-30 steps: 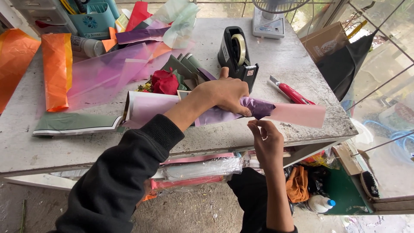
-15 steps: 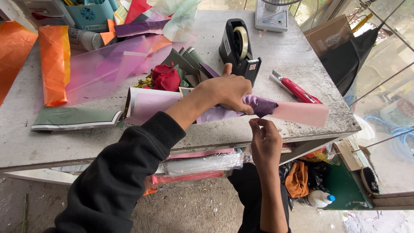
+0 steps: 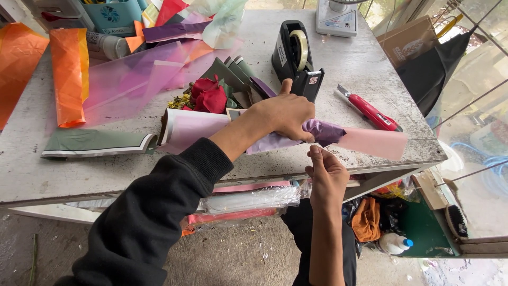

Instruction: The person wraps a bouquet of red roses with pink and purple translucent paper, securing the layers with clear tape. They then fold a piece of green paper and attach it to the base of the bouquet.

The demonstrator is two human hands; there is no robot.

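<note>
A small bouquet lies on its side on the worn white table (image 3: 132,169), red roses (image 3: 209,98) at its top end. My left hand (image 3: 280,116) clamps the gathered neck of its lilac wrapping paper (image 3: 193,130). The purple and pink paper tail (image 3: 365,142) sticks out to the right past the table edge. My right hand (image 3: 325,172) is raised just under that neck, fingertips pinched together close to the paper; a thin strip may be between them, too small to tell. A black tape dispenser (image 3: 293,55) stands right behind my left thumb.
A red utility knife (image 3: 370,112) lies right of the dispenser. Orange (image 3: 69,74), pink and green paper sheets (image 3: 95,142) cover the table's left side. A fan base (image 3: 336,18) stands at the back. Rolled wrapped paper (image 3: 248,201) sits on a shelf below.
My right hand has risen a little closer to the gathered neck of the wrap. My left hand keeps its grip. The view has shifted slightly.
</note>
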